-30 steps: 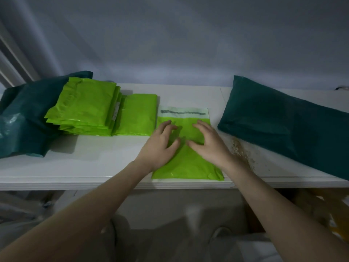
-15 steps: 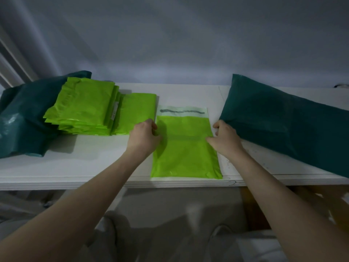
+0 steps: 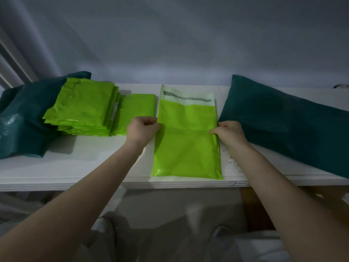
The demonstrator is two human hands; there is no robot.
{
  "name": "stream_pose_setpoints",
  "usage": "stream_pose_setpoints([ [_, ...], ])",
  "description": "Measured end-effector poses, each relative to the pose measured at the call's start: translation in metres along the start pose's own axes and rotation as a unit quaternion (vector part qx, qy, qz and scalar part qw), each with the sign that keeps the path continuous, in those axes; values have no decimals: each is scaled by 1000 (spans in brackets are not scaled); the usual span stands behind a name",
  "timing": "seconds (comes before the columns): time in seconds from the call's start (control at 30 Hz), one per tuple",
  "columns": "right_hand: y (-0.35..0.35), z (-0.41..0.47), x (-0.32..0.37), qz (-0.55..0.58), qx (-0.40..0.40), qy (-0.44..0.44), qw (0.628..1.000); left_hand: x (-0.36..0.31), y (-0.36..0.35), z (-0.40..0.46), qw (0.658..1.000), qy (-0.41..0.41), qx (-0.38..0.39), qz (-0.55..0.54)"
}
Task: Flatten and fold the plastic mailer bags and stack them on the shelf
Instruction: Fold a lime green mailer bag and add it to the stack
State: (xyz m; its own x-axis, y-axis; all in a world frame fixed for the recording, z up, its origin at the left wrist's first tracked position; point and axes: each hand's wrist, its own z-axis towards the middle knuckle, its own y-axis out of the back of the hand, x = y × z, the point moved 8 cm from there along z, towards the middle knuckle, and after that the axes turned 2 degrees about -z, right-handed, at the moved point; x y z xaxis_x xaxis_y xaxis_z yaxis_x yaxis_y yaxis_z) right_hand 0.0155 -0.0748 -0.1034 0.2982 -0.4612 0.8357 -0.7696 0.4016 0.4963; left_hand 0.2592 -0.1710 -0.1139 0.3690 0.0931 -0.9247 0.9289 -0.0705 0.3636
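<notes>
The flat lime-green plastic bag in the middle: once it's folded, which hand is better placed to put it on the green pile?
Probably the left hand. It pinches the flat lime-green plastic mailer bag's left edge, nearest the stack of folded lime-green mailers. The right hand grips the far edge.

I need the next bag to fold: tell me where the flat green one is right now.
In the head view, the flat green bag lies mid-shelf between the folded green stack and the dark teal bag; left hand and right hand pinch its side edges.
</notes>
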Motion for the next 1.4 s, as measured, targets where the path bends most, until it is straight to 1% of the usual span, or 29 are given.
stream_pose_setpoints([
  [0.07,3,1,-2,23,-16,-7,1000,1,0,0,999,11,2,-33],
  [0.2,7,3,1,40,-30,6,999,0,1,-1,996,28,15,-80],
  [0.33,7,4,2,50,-23,11,998,-1,-3,-7,981,73,41,-173],
  [0.53,-1,8,-9,124,7,-54,991,3,-7,-7,964,94,72,-237],
  [0.7,-5,6,-11,183,25,-90,979,4,-14,-8,936,138,68,-318],
  [0.83,-7,4,-13,221,36,-110,968,6,-15,-9,945,138,68,-290],
  [0.93,-7,5,-15,222,40,-113,968,8,-16,-11,951,144,87,-258],
  [1.03,-7,8,-17,224,43,-113,967,8,-17,-9,949,148,113,-255],
  [1.13,-7,9,-18,240,49,-118,962,7,-17,-8,949,144,124,-252],
  [1.23,-2,9,-18,263,33,-114,957,6,-15,-5,968,114,119,-188],
  [1.33,2,9,-20,227,10,-116,967,1,-14,-3,984,71,114,-116],
  [1.4,-2,8,-20,207,33,-118,971,0,-14,-2,988,58,102,-104],
])
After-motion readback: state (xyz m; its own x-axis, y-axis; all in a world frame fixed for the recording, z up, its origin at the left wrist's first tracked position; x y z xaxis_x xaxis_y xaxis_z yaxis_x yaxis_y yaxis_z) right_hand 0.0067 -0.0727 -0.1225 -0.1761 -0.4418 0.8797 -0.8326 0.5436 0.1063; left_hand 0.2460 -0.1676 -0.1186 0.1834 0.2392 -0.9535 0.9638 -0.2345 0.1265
